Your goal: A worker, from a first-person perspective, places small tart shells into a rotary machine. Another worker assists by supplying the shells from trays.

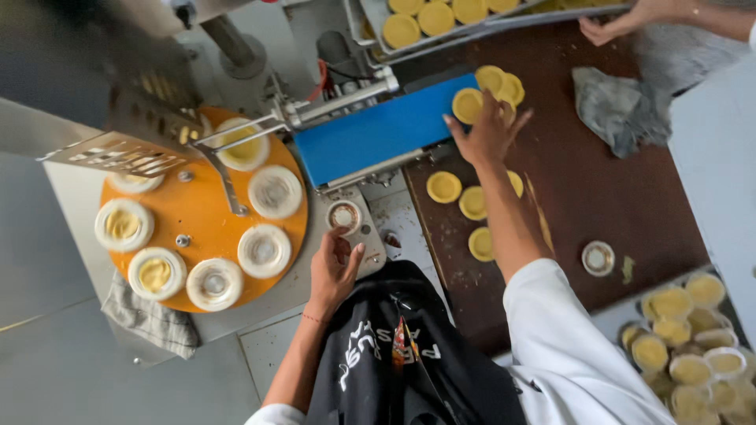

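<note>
The left hand (334, 267) was seen just beside the orange turntable (206, 206), at that disc's outer edge, resting on the grey metal plate there. Its fingers were loosely curled with nothing gripped, and the fingertips lay close under a small round mould cup (344, 216) seated in the plate. On the orange turntable a ring of white moulds was carried, some filled with yellow dough (124, 224) and others showing only pale empty cups (275, 191).

The right hand (486, 134) was stretched well away from the turntable, past the blue conveyor belt (378, 134) that ran off from the disc's far side. Its fingers were spread wide over a yellow pastry round (467, 105) lying at the end of the belt; whether the round was actually pinched could not be told. More yellow rounds (504, 83) were piled just beyond that hand, and three others (472, 203) were laid on the dark brown table (598, 197) under the forearm, farther from the turntable than the belt.

A crumpled grey cloth (618, 106) was left on the same brown table. A single metal cup (598, 258) stood apart near its edge. Filled cups (685, 338) were crowded in a tray at the far lower corner, well apart from the turntable. Another person's hand (606, 27) was held at a tray of rounds (433, 20) beyond the belt. A checked rag (153, 319) hung by the turntable's near rim.
</note>
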